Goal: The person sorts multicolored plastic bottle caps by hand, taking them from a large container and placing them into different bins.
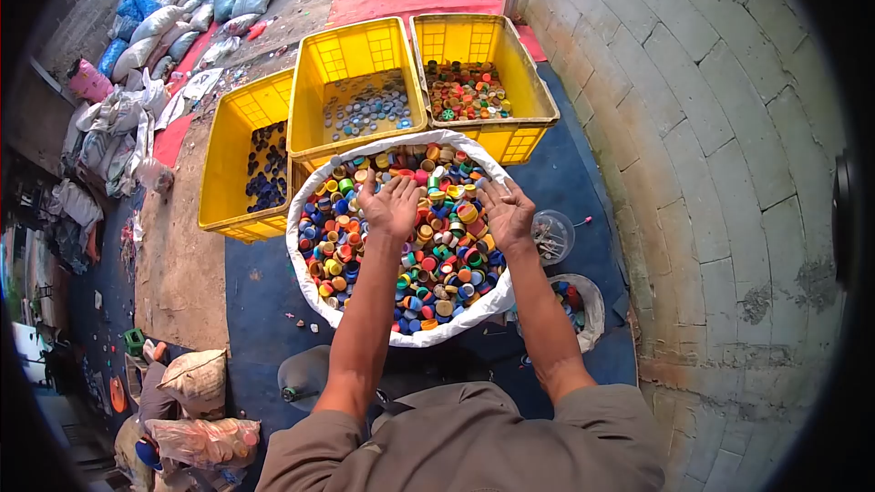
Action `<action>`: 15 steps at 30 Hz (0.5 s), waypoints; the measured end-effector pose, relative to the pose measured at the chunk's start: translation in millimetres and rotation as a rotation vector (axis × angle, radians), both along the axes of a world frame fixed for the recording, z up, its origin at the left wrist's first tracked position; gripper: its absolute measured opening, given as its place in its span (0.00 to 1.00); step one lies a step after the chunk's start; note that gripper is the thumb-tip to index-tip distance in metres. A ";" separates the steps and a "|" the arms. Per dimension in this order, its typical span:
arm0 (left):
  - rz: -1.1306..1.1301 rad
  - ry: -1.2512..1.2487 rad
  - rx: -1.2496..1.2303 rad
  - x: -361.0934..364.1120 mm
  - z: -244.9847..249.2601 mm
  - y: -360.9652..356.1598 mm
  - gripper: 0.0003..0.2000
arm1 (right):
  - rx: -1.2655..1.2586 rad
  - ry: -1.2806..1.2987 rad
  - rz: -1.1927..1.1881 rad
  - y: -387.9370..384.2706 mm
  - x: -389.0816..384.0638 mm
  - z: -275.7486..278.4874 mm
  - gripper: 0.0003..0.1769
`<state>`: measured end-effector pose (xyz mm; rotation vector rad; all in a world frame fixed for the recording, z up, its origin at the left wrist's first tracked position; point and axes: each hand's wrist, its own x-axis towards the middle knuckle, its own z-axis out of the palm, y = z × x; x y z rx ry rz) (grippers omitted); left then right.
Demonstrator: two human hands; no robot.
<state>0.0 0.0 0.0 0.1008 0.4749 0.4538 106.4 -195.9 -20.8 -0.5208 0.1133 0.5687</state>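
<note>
A wide white sack (310,287) with a rolled rim is full of mixed coloured plastic bottle caps (437,260). Above the left part of the caps is my left hand (390,207), palm up and fingers spread, with nothing in it. My right hand (508,213) is over the sack's right side, palm turned up and fingers apart, also holding nothing I can see. Beyond the sack stand three yellow crates: the left crate (228,159) has dark blue caps, the middle crate (357,50) light blue and whitish caps, and the right crate (460,36) mostly red, orange and green caps.
Right of the sack are a clear round tub (567,235) and a smaller white sack (592,310). A block wall (702,182) runs along the right. Filled sacks (150,32) are piled at far left; more bags (196,383) lie at lower left.
</note>
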 end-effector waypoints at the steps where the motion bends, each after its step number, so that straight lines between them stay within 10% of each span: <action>1: 0.051 0.088 0.022 -27.9 -7.3 6.6 0.48 | -0.022 0.033 0.024 -3.4 -24.3 -5.6 0.44; 8: 0.202 0.406 0.068 -155.5 -98.8 -35.2 0.24 | -0.463 -0.007 0.159 -78.8 -100.9 -80.1 0.29; 15: 0.235 0.606 0.169 -228.1 -115.4 -64.8 0.11 | -1.083 -0.653 0.366 -53.1 -126.7 -103.9 0.21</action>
